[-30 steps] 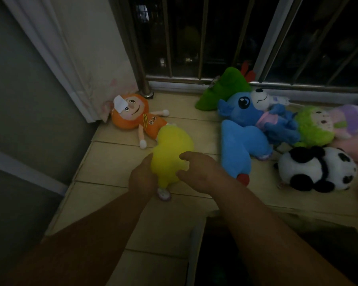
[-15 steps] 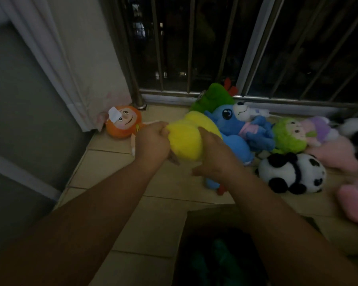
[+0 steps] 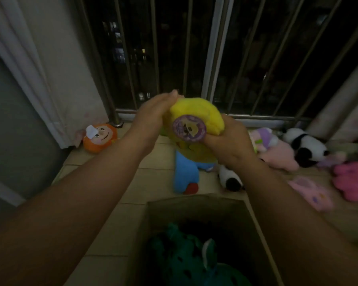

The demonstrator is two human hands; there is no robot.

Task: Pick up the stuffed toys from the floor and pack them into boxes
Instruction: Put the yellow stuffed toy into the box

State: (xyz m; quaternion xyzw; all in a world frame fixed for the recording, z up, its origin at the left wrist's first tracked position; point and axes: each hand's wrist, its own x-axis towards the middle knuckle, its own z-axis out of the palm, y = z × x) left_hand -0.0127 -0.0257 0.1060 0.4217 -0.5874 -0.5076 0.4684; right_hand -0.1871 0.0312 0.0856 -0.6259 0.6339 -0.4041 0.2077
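Left hand (image 3: 152, 116) flat, right hand (image 3: 230, 140) curled

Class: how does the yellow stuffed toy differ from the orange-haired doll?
The yellow stuffed toy is held up between the left hand and right hand; the orange-haired doll lies on the floor by the curtain. The yellow stuffed toy shows a round purple label; the orange-haired doll a smiling face. Both are soft toys.

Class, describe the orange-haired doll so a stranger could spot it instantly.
Find the white curtain on the left. At its foot, on the tiled floor, lies the doll. Only it has orange hair, a smiling face and a white forehead tag.
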